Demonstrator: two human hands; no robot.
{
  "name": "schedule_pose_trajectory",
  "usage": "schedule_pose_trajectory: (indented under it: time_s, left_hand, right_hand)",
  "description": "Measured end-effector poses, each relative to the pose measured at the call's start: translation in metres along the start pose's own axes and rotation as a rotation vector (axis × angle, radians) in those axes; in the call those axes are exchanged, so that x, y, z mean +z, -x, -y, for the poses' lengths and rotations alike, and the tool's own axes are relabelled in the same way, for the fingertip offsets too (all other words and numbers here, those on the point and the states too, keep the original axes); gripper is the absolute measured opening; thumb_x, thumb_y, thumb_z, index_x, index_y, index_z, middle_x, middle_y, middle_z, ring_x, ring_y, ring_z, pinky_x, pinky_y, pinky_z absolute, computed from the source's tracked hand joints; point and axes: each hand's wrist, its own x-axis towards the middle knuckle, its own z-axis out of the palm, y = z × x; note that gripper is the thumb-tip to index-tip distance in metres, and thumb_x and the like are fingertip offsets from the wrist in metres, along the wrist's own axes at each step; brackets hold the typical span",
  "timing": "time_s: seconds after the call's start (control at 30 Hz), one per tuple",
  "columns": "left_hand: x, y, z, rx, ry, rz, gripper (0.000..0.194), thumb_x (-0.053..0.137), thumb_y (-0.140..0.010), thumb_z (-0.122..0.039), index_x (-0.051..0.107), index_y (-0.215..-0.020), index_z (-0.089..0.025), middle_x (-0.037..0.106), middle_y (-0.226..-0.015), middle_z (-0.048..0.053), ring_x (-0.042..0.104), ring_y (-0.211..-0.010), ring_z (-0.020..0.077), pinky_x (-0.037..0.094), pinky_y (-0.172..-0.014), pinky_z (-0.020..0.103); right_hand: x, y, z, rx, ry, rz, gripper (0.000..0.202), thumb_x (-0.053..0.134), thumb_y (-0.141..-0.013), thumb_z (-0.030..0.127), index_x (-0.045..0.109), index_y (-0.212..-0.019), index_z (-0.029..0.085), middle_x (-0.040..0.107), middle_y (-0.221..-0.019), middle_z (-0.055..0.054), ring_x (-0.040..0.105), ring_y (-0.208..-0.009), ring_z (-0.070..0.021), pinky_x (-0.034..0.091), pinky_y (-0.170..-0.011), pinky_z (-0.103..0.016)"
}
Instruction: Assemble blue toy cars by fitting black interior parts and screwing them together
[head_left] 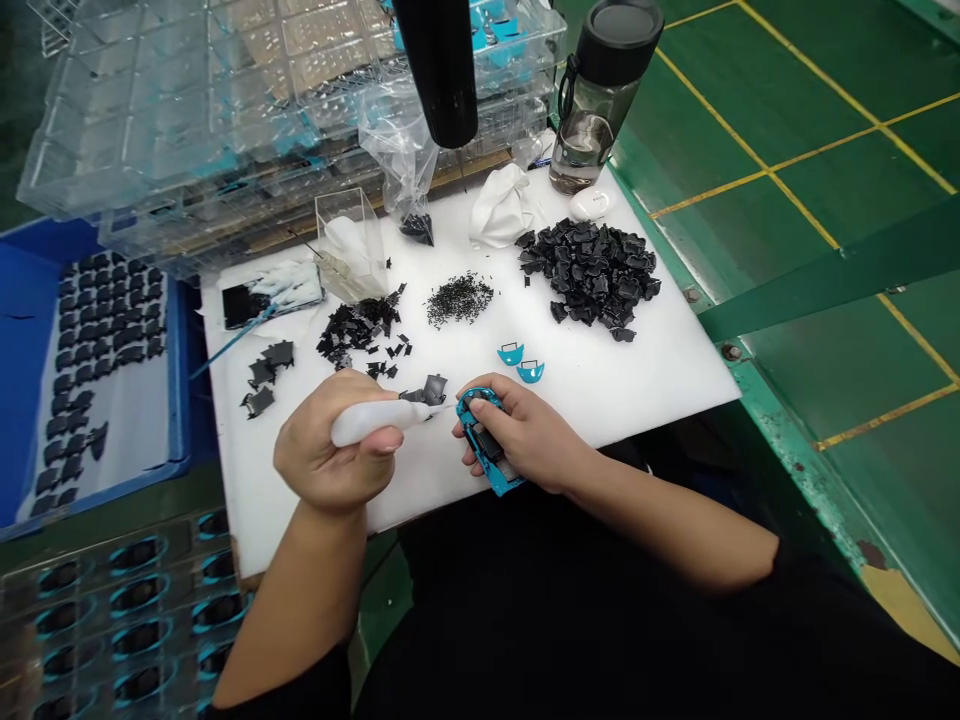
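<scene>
My left hand (337, 440) is wrapped round a white squeeze bottle (375, 420), whose thin tip points right at a blue housing. That blue housing (491, 465), with black parts inside, is gripped in my right hand (532, 435), the thumb pressing on its upper end. Just above the bottle's nozzle lie a few dark grey plates (433, 388). Two small blue curved pieces (531, 372) rest on the white board (600, 400), beyond my right hand. A pile of tiny black parts (459, 300) sits farther back, with small black pieces (352, 330) to its left.
A large black pile (596, 275) lies at the right, near a bottle (604, 90) and a white case (592, 203). Clear trays (187, 120) stand behind. A blue bin (180, 380) is at the left; a black cylinder (442, 80) hangs over the back.
</scene>
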Motion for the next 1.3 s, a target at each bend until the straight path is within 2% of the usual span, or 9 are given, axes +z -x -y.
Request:
schedule_pose_trajectory:
  time_s: [0.57,0.7,0.77,0.83,0.93,1.03,1.13,1.2,1.3]
  left_hand:
    - [-0.002,-0.002,-0.003,0.001,0.012,0.001,0.031,0.068,-0.084,-0.053,0.068,-0.081,-0.022,0.06,-0.06,0.001,0.058,-0.054,0.0148,0.044,-0.05,0.029]
    - [-0.008,-0.011,-0.005,-0.042,0.011,-0.205,0.04,0.069,-0.078,-0.061,0.066,-0.071,-0.022,0.055,-0.052,-0.002,0.054,-0.046,0.0151,0.043,-0.043,0.031]
    - [-0.018,-0.016,-0.004,-0.011,0.009,-0.339,0.045,0.072,-0.075,-0.062,0.063,-0.063,-0.02,0.049,-0.046,-0.003,0.048,-0.039,0.0138,0.039,-0.038,0.031]
    - [-0.033,-0.019,-0.002,-0.027,0.0,-0.391,0.045,0.076,-0.073,-0.058,0.061,-0.058,-0.019,0.047,-0.044,-0.002,0.047,-0.039,0.0135,0.038,-0.036,0.031]
    - [-0.057,-0.019,0.0,-0.149,-0.023,-0.373,0.04,0.083,-0.065,-0.054,0.066,-0.065,-0.018,0.057,-0.053,-0.002,0.058,-0.045,0.0163,0.048,-0.039,0.032]
    - [-0.067,-0.021,0.007,-0.381,-0.044,-0.341,0.044,0.086,-0.064,-0.042,0.069,-0.099,-0.021,0.068,-0.074,-0.001,0.07,-0.063,0.0197,0.062,-0.059,0.038]
    - [-0.058,-0.036,0.022,-0.628,-0.056,-0.254,0.048,0.078,-0.073,-0.035,0.06,-0.115,-0.019,0.069,-0.097,0.005,0.074,-0.081,0.0203,0.063,-0.075,0.038]
    - [-0.046,-0.054,0.039,-0.731,-0.106,-0.161,0.039,0.072,-0.076,-0.034,0.056,-0.108,-0.018,0.066,-0.103,0.006,0.073,-0.085,0.0197,0.062,-0.073,0.035]
    - [-0.026,-0.081,0.067,-0.8,-0.275,-0.068,0.037,0.069,-0.075,-0.033,0.053,-0.105,-0.018,0.063,-0.095,0.004,0.069,-0.075,0.0171,0.058,-0.063,0.032]
  right_hand:
    - [-0.002,-0.001,-0.005,-0.013,-0.026,0.007,0.013,0.052,-0.096,0.037,0.053,-0.102,0.025,0.066,-0.088,-0.001,0.067,-0.063,-0.0135,0.061,-0.057,-0.029]
    - [-0.002,-0.001,-0.005,-0.01,-0.028,0.0,0.015,0.053,-0.096,0.038,0.054,-0.103,0.025,0.066,-0.088,-0.001,0.067,-0.063,-0.0139,0.06,-0.056,-0.029]
    - [-0.002,-0.002,-0.005,-0.009,-0.036,0.002,0.015,0.052,-0.096,0.038,0.054,-0.103,0.025,0.065,-0.088,-0.002,0.067,-0.063,-0.014,0.06,-0.056,-0.029]
    - [-0.002,-0.001,-0.004,-0.008,-0.047,0.006,0.016,0.052,-0.096,0.039,0.053,-0.102,0.025,0.065,-0.087,-0.002,0.067,-0.062,-0.0141,0.06,-0.056,-0.029]
    - [-0.002,0.0,-0.002,0.007,-0.061,0.001,0.021,0.054,-0.094,0.043,0.053,-0.102,0.024,0.064,-0.085,-0.002,0.066,-0.062,-0.0139,0.059,-0.056,-0.029]
    - [-0.002,0.0,-0.001,0.008,-0.059,0.01,0.025,0.056,-0.093,0.047,0.052,-0.102,0.024,0.064,-0.084,-0.001,0.065,-0.062,-0.0138,0.059,-0.056,-0.03]
    - [-0.003,0.0,-0.001,-0.011,-0.058,0.032,0.027,0.057,-0.092,0.049,0.052,-0.102,0.024,0.063,-0.085,-0.001,0.065,-0.061,-0.0142,0.058,-0.057,-0.031]
    - [-0.003,0.001,-0.001,-0.019,-0.055,0.035,0.028,0.057,-0.092,0.049,0.052,-0.102,0.023,0.063,-0.085,-0.001,0.065,-0.061,-0.0141,0.059,-0.057,-0.031]
    - [-0.004,0.002,-0.001,-0.031,-0.049,0.035,0.027,0.055,-0.093,0.048,0.052,-0.102,0.023,0.063,-0.086,-0.001,0.065,-0.062,-0.0139,0.059,-0.058,-0.031]
